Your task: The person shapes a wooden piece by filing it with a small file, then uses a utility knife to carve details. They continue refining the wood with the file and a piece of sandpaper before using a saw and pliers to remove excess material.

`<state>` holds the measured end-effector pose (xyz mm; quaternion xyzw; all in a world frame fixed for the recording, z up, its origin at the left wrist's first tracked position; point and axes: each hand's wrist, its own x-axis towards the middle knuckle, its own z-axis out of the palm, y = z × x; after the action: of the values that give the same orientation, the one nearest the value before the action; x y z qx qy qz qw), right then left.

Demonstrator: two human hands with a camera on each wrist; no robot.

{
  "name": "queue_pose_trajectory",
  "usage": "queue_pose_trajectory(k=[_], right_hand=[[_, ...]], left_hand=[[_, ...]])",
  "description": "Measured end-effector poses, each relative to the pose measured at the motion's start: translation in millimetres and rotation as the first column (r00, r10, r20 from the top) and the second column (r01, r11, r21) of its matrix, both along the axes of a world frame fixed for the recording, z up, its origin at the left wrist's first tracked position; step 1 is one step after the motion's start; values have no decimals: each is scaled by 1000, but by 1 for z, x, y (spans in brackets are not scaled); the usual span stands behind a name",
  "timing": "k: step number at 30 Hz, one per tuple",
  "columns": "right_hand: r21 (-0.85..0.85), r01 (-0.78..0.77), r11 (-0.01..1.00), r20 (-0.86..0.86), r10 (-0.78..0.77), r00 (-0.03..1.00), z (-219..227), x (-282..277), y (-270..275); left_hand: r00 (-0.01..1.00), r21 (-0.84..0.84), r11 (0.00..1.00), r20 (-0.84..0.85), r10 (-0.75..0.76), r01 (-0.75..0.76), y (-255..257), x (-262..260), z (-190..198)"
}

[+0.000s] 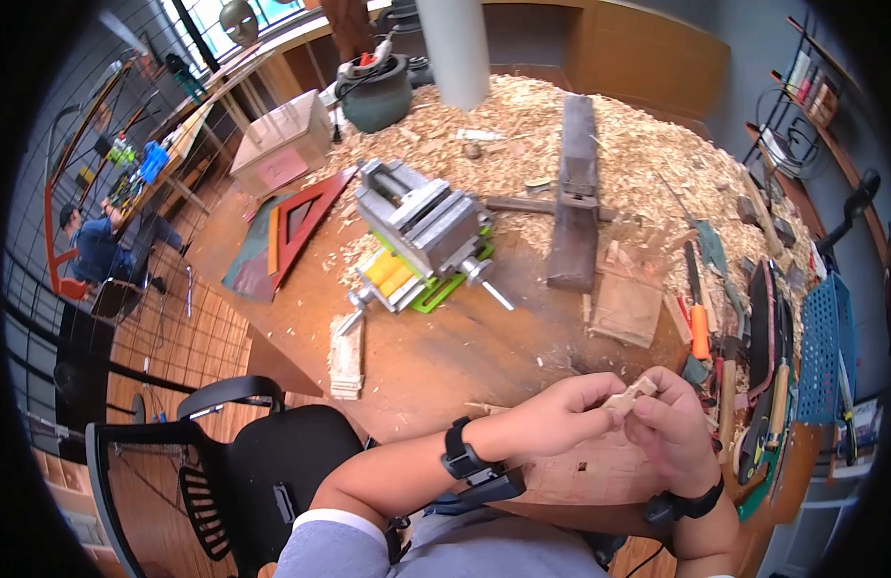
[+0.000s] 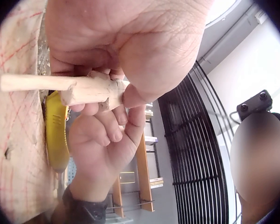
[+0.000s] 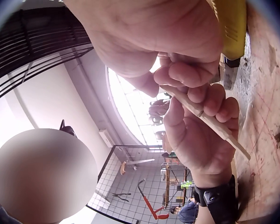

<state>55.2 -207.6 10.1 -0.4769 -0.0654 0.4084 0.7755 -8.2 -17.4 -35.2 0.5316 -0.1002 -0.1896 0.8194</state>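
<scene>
A small pale carved wooden piece [image 1: 630, 393] with a long narrow stem [image 2: 35, 83] is held between both hands, above the front edge of the bench. The left hand [image 1: 561, 414] pinches its thicker body between thumb and fingers; in the right wrist view the left hand [image 3: 203, 135] has its fingers curled along the piece [image 3: 210, 121]. At one end of it, the right hand [image 1: 672, 424] grips with thumb and bent fingertips; in the left wrist view the right hand [image 2: 102, 144] shows below the piece. Fingers partly cover the wood in every view.
Below the hands lies a red-lined board [image 1: 590, 472]. A metal vise [image 1: 421, 217], a wooden plane [image 1: 573, 193] and wood shavings [image 1: 522, 116] are farther back. Several tools, one with an orange handle [image 1: 699, 332], lie at right beside a blue basket [image 1: 826, 347]. A yellow tool [image 2: 57, 135] stands near the hands.
</scene>
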Motion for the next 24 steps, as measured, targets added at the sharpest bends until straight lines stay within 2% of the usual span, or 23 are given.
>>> queue_pose_trajectory(k=[6, 8, 12, 14, 24], right_hand=[[7, -5, 1000, -2, 5, 1000, -3, 2, -2], [-13, -30, 999, 16, 31, 999, -3, 3, -2], [-45, -28, 999, 27, 30, 999, 2, 4, -2], [-26, -86, 996, 19, 87, 996, -2, 6, -4], [-40, -105, 994, 49, 107, 993, -4, 8, -4]], left_hand=[[998, 27, 1000, -60, 6, -4, 0, -2, 4], [996, -3, 998, -69, 64, -64, -2, -3, 7], [997, -45, 999, -67, 26, -29, 0, -4, 6], [996, -14, 999, -73, 45, -46, 0, -4, 7], [991, -31, 998, -121, 48, -52, 1, -7, 10]])
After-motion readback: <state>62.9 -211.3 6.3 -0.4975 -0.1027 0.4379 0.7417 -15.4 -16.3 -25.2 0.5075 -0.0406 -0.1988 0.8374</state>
